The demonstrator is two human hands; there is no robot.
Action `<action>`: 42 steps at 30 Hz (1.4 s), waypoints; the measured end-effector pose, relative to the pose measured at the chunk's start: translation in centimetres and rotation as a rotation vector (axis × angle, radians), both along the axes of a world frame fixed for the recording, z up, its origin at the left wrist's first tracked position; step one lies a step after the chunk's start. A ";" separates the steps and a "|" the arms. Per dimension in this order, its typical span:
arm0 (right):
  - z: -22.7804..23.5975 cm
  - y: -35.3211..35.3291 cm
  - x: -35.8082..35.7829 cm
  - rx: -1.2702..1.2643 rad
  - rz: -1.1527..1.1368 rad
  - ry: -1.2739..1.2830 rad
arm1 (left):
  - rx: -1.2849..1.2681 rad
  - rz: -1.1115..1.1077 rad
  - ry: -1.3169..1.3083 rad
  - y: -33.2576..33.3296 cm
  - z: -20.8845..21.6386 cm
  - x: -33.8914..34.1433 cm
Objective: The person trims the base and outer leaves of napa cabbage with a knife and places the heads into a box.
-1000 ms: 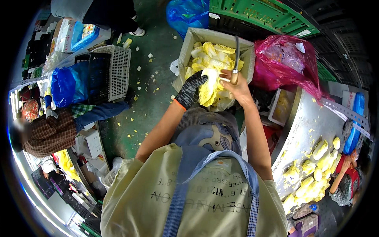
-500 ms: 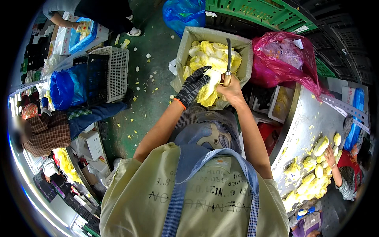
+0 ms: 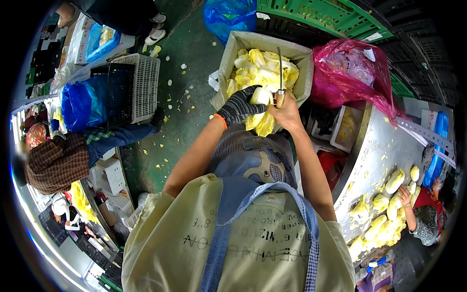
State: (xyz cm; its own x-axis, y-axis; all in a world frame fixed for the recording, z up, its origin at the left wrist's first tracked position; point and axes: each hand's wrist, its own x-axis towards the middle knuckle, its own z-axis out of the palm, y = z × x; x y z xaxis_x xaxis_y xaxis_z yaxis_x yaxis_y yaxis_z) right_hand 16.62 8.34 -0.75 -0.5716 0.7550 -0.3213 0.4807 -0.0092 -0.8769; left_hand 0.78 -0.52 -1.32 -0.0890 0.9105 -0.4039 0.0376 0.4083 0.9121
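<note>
My left hand [image 3: 237, 108], in a dark grey knit glove with an orange cuff, is closed around a pale napa cabbage [image 3: 261, 96]. Its thumb lies across the white part, and loose yellow leaves [image 3: 261, 123] hang below. My bare right hand [image 3: 287, 114] grips the wooden handle of a knife [image 3: 280, 73], whose thin blade points up and away from me. That hand is close against the cabbage's right side. Just beyond both hands stands a lined bin [image 3: 304, 80] heaped with yellow-white cabbage leaves [image 3: 265, 65].
A pink plastic bag [image 3: 327, 80] sits right of the bin, a blue bag [image 3: 226, 22] behind it. At right, a metal table [image 3: 360, 170] bears several cabbages near a co-worker's hand [image 3: 404, 195]. Leftward are a white basket [image 3: 147, 87] and other people. Leaf scraps litter the green floor [image 3: 187, 121].
The cabbage has turned in my left hand, and that thumb now crosses its front. The knife's blade shows a straighter edge. At upper left, a co-worker's hand has left the blue-lined box.
</note>
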 end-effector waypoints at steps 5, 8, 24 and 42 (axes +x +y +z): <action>0.1 1.5 0.6 0.062 0.016 -0.147 | -0.114 0.209 -0.951 -1.1 1.1 -1.1; -2.5 2.9 1.5 0.308 0.035 -0.159 | -0.017 0.169 -0.610 -1.1 1.1 -1.2; -0.3 -1.8 -2.5 0.232 -0.057 0.072 | -0.018 0.042 0.475 -2.6 0.7 -0.3; 0.3 -0.5 3.3 -0.471 -0.258 0.443 | 0.273 0.487 -0.912 -0.9 1.6 2.1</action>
State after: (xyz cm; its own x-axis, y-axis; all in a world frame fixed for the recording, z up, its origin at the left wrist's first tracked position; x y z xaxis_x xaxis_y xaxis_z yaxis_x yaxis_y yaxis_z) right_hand 19.93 7.87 -0.44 -0.5457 0.7216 -0.4260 0.0095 -0.5029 -0.8643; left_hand 2.92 -1.43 0.26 -0.2350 0.9279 -0.2893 -0.8167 -0.0271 0.5764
